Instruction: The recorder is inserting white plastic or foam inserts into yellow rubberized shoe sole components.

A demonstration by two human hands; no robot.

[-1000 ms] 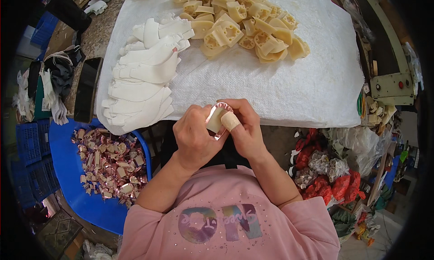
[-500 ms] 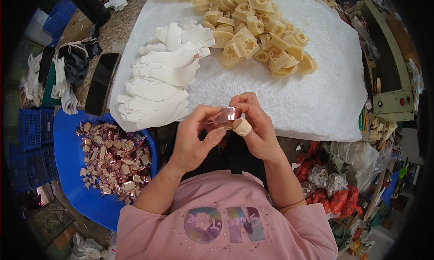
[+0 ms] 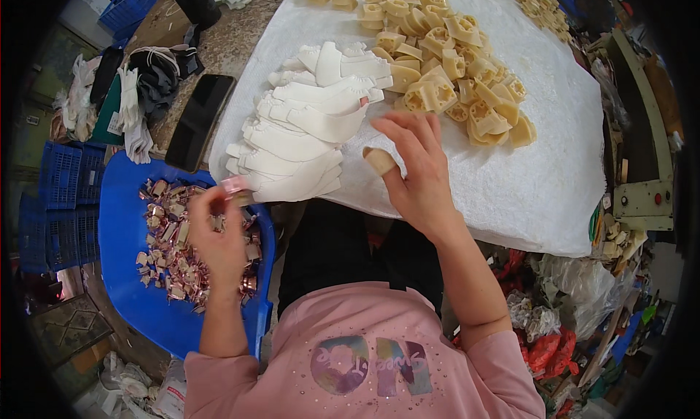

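Observation:
My left hand [image 3: 217,238] is over the blue basin [image 3: 115,244], its fingertips closed on a small shiny pink piece [image 3: 235,185], slightly blurred. Below it the basin holds a heap of similar metallic-pink and beige pieces [image 3: 171,262]. Above the white woven sheet [image 3: 532,200], my right hand [image 3: 421,177] has its fingers apart and nothing in it; a beige finger cot [image 3: 379,160] covers its thumb tip. Left of that hand lies an overlapping stack of curved white flat pieces [image 3: 292,157]. Hollow beige moulded parts [image 3: 437,47] are piled beyond it.
A black phone [image 3: 200,122] lies at the table's left edge, near gloves and dark cloths [image 3: 157,84]. Blue crates [image 3: 62,175] stand at far left. On the right are a metal machine frame [image 3: 643,200] and plastic bags [image 3: 576,288] on the floor.
My hands have parted. The left has carried the pink piece left over the basin; the right has let go and reached up toward the white stack. The view has shifted slightly.

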